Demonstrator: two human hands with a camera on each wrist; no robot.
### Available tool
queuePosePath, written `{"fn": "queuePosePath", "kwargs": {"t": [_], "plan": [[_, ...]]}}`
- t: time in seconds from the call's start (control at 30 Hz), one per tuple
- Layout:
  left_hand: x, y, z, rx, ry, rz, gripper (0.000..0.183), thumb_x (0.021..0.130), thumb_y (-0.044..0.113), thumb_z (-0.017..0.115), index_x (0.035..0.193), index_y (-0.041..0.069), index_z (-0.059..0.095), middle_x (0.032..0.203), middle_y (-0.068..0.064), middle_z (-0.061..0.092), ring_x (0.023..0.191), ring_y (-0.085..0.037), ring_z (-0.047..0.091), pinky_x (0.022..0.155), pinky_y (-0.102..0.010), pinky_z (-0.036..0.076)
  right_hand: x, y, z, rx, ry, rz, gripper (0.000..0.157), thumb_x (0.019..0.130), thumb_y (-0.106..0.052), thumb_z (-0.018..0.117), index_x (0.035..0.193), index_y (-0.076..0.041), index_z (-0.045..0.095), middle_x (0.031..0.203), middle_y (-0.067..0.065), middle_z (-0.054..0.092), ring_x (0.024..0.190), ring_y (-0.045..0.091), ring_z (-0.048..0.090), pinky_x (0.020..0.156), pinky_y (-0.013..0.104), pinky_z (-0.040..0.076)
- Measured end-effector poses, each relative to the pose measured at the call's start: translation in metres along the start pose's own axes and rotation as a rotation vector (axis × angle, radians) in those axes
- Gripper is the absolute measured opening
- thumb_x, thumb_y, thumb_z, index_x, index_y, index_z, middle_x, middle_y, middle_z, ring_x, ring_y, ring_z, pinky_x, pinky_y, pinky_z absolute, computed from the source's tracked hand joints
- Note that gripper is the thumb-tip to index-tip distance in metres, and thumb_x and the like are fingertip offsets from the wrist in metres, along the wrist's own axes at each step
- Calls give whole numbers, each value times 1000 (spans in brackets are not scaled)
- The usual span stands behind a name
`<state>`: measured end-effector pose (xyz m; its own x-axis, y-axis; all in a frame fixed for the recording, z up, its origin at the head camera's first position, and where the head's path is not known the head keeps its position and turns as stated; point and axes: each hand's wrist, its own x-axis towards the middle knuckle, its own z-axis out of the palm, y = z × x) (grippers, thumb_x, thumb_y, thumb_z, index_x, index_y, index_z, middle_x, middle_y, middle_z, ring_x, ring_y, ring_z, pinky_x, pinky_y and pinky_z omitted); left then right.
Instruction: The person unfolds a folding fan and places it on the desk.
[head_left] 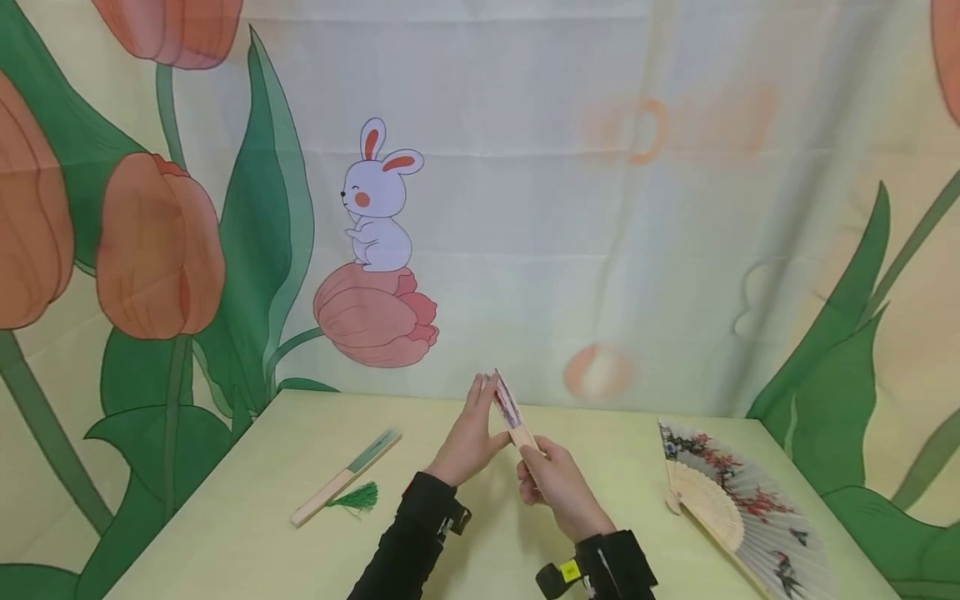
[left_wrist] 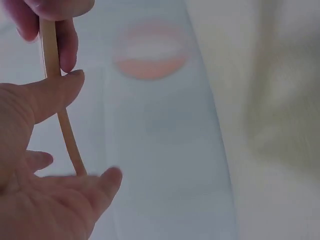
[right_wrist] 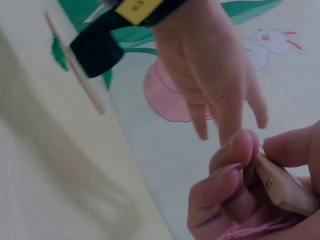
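A folded fan [head_left: 510, 404] with a printed edge is held up above the table, tilted. My right hand [head_left: 561, 487] grips its pale wooden handle end [right_wrist: 289, 191], where a metal rivet shows. A pink cord [right_wrist: 257, 230] hangs by the right palm. My left hand [head_left: 467, 440] is at the fan's upper end, its fingers stretched out along it. In the left wrist view, the left thumb [left_wrist: 60, 95] touches the fan's narrow wooden edge, and the fingertips reach its far end.
Left on the pale yellow table [head_left: 247, 517] lies a folded green fan [head_left: 345, 479] with a green tassel [head_left: 357, 497]. Spread out at the right is a fan [head_left: 738, 500] painted with red blossoms and birds. A printed curtain [head_left: 510, 208] with tulips and a rabbit hangs behind.
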<state>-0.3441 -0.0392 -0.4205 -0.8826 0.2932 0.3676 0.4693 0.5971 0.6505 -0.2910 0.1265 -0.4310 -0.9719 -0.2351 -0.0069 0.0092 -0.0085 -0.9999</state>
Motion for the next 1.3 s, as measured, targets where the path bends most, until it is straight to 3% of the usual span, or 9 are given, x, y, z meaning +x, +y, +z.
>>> {"fn": "queuePosePath", "kwargs": {"t": [0.1, 0.23, 0.37, 0.43, 0.63, 0.77, 0.9, 1.07, 1.3], "plan": [[-4, 0, -1, -149, 5, -56, 82, 94, 18, 67, 155, 3, 14, 153, -22, 31, 135, -36, 40, 103, -48, 41, 3, -2, 4, 55, 36, -7, 32, 104, -20, 45, 126, 4, 48, 75, 4, 52, 54, 13, 48, 53, 26, 43], [-10, 0, -2, -446, -63, -118, 56, 102, 30, 54, 146, -1, 38, 132, -17, 58, 121, -31, 56, 97, -44, 48, 7, -4, 6, 124, 65, -2, 35, 104, -20, 45, 129, 4, 47, 75, 4, 52, 54, 12, 48, 53, 25, 43], [-13, -1, -5, -691, -127, -162, 39, 103, 32, 50, 127, 2, 60, 112, -11, 68, 106, -27, 65, 92, -42, 52, 8, -6, 9, 165, 61, 0, 39, 104, -22, 47, 134, 4, 46, 78, 5, 56, 57, 14, 54, 58, 27, 48], [-14, 1, -6, -736, -116, -184, 37, 103, 31, 50, 123, 2, 62, 108, -11, 69, 102, -26, 66, 91, -41, 53, 8, -8, 12, 168, 64, -4, 41, 103, -23, 48, 134, 3, 46, 80, 7, 59, 59, 15, 58, 60, 29, 51], [-18, 10, 0, -751, -24, -254, 34, 100, 31, 56, 114, 1, 62, 101, -10, 71, 92, -24, 68, 83, -38, 56, 9, -9, 16, 92, 92, -31, 33, 102, -23, 52, 122, 3, 53, 79, 9, 59, 57, 18, 59, 58, 29, 51], [-22, 8, 2, -729, -24, -276, 32, 99, 30, 58, 111, 0, 61, 98, -10, 71, 88, -24, 69, 79, -39, 57, 8, -3, 18, 42, 93, -37, 29, 101, -24, 53, 112, 4, 56, 74, 7, 57, 54, 16, 57, 53, 26, 49], [-25, 0, -1, -714, -32, -279, 31, 99, 29, 59, 112, 0, 62, 101, -10, 70, 91, -25, 69, 81, -40, 56, 8, 2, 21, 33, 72, -63, 38, 104, -31, 49, 116, 4, 58, 77, 9, 60, 54, 16, 59, 53, 26, 51], [-30, -10, -1, -710, -34, -315, 27, 99, 24, 59, 111, 0, 63, 100, -9, 71, 89, -24, 68, 80, -41, 56, 6, 9, 21, 18, 35, -33, 43, 104, -33, 48, 122, 4, 59, 82, 13, 63, 59, 19, 63, 55, 27, 53], [-24, -12, 4, -735, -6, -299, 27, 99, 24, 60, 111, 0, 64, 99, -9, 71, 86, -23, 68, 78, -39, 57, 10, 7, 15, -66, 105, -34, 43, 101, -34, 53, 122, 1, 65, 90, 15, 68, 70, 24, 68, 59, 29, 53]]}}
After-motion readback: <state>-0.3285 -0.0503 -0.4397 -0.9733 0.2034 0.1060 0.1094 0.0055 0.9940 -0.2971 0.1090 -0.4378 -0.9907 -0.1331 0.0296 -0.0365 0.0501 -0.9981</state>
